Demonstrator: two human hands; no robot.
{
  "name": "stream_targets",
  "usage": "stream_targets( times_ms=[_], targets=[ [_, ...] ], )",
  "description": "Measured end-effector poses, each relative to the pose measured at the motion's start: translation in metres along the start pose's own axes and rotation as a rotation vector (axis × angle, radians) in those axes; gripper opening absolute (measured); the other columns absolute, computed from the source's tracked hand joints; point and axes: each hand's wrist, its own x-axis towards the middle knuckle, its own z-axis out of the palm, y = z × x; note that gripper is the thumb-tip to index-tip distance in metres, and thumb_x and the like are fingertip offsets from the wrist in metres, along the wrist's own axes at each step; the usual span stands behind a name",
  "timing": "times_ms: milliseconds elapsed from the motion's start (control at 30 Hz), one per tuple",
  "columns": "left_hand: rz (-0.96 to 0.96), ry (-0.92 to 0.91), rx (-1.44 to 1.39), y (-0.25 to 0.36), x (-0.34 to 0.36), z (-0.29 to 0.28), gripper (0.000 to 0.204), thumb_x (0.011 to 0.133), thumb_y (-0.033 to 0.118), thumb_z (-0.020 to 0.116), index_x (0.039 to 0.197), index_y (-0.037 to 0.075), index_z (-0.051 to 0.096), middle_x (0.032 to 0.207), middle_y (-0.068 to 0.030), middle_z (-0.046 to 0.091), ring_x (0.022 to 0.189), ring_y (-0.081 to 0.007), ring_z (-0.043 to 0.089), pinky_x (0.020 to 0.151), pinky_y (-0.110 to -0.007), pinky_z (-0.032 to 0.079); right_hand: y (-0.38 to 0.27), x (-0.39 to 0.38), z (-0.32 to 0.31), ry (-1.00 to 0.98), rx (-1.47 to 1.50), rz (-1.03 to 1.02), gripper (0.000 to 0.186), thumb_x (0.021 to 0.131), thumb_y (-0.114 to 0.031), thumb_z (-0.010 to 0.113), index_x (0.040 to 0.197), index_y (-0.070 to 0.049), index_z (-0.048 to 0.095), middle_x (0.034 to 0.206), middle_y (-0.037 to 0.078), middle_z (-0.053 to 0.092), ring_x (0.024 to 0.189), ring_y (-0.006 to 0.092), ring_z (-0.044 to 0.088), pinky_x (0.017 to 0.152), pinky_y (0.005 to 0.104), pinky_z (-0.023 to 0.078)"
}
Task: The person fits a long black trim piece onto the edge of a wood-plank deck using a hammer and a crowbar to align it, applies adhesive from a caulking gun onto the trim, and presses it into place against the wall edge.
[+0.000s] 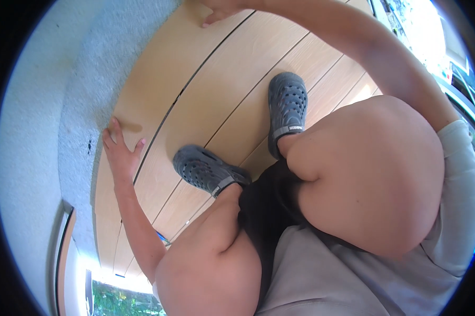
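Observation:
Two bare hands reach down to a light wood floor plank (158,79) that lies along the base of a rough pale wall (105,63). With fingers spread, my left hand (122,158) rests on this plank near its wall-side edge. Farther along the same plank, my right hand (222,7) touches it too, fingers apart, partly cut off by the picture's upper edge. Neither hand holds anything visible. A dark gap (177,98) runs between this plank and its neighbour, wider than the other seams.
My feet, in grey clogs (289,100), stand on the neighbouring planks (232,73). A small blue object (162,238) lies by my left forearm, mostly hidden. A brown-edged frame (64,253) stands at lower left, with greenery (124,301) beyond. Bright clutter (448,68) shows at upper right.

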Motion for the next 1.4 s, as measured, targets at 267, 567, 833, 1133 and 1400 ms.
stream_targets(
  times_ms=[267,567,833,1133,1400],
  targets=[
    [-0.131,0.02,-0.04,-0.007,-0.01,-0.01,0.111,0.071,0.026,0.088,0.16,0.012,0.024,0.155,-0.0328,0.026,0.142,-0.049,0.029,0.119,-0.053,0.028,-0.01,-0.009,0.026,0.467,0.247,-0.046,0.06,0.084,-0.05,0.066,0.122,-0.003,0.061,0.123,0.017,0.057,0.12,0.0343,0.052,0.106,0.048,0.042],
    [-0.198,-0.037,0.025,0.016,0.01,0.005,0.121,0.066,0.033,0.092,0.16,0.009,0.02,0.153,-0.0347,0.027,0.14,-0.0521,0.029,0.117,-0.057,0.028,0.041,-0.022,0.039,0.732,0.355,0.046,0.043,0.085,-0.035,0.068,0.112,-0.002,0.064,0.121,0.017,0.06,0.117,0.0351,0.054,0.102,0.0463,0.046],
    [0.001,0.122,0.001,0.009,0.02,0.005,0.105,0.059,0.044,0.089,0.142,-0.006,0.046,0.124,-0.0272,0.057,0.122,-0.0455,0.047,0.103,-0.054,0.037,0.015,-0.019,0.071,0.631,0.391,0.028,0.046,0.093,-0.026,0.067,0.133,-0.004,0.058,0.14,0.019,0.054,0.134,0.0409,0.046,0.111,0.0502,0.04],
    [-0.139,0.409,-0.137,-0.025,-0.031,0.041,0.082,0.086,0.048,0.071,0.153,0.011,0.04,0.151,-0.0259,0.039,0.142,-0.0451,0.033,0.121,-0.052,0.025,-0.004,-0.011,0.056,0.538,0.325,0.029,0.044,0.098,-0.022,0.061,0.136,-0.001,0.053,0.137,0.022,0.053,0.129,0.0421,0.049,0.109,0.0475,0.041],
    [-0.611,0.872,-0.082,-0.217,-0.126,0.09,0.054,0.092,0.037,0.066,0.137,0.008,0.056,0.141,-0.0216,0.049,0.132,-0.0426,0.043,0.114,-0.053,0.036,0.004,-0.008,0.003,0.022,0.261,-0.098,0.062,0.094,-0.015,0.065,0.148,0.001,0.041,0.148,0.024,0.046,0.139,0.0423,0.04,0.118,0.047,0.033]
  ],
)
